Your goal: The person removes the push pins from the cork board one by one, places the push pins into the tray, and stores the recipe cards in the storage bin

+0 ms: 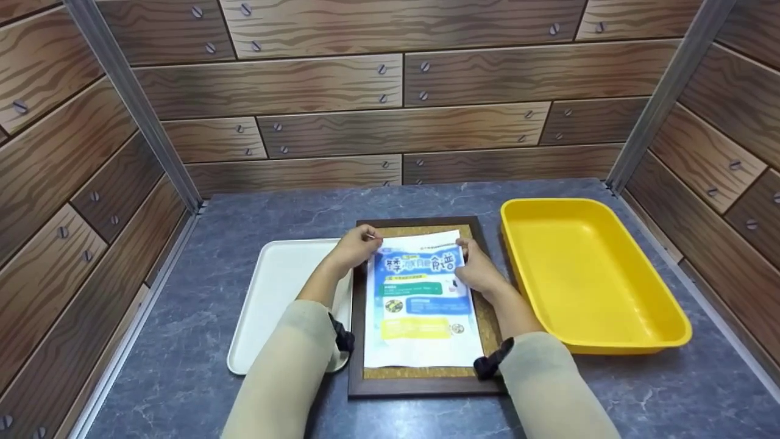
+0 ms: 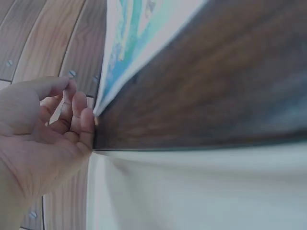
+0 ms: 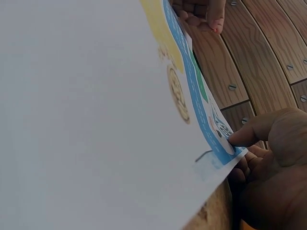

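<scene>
A printed paper sheet (image 1: 420,347) with blue, green and yellow blocks lies over a dark brown picture frame (image 1: 426,386) with a golden-brown inner panel. My right hand (image 1: 481,268) pinches the sheet near its upper right corner; in the right wrist view the thumb (image 3: 242,138) lies on the printed side, the other fingers behind it. At the upper left corner is my left hand (image 1: 354,247), fingers curled and thumb tip against the index finger. In the left wrist view the sheet's corner meets the fingertips; I cannot tell whether they grip it.
A white tray (image 1: 256,317) lies to the left of the frame, partly under my left forearm. On the right stands a deep yellow tray (image 1: 594,350), close to the frame. Wood-patterned panels (image 1: 341,85) wall in the grey marbled table (image 1: 170,323) at the back and both sides.
</scene>
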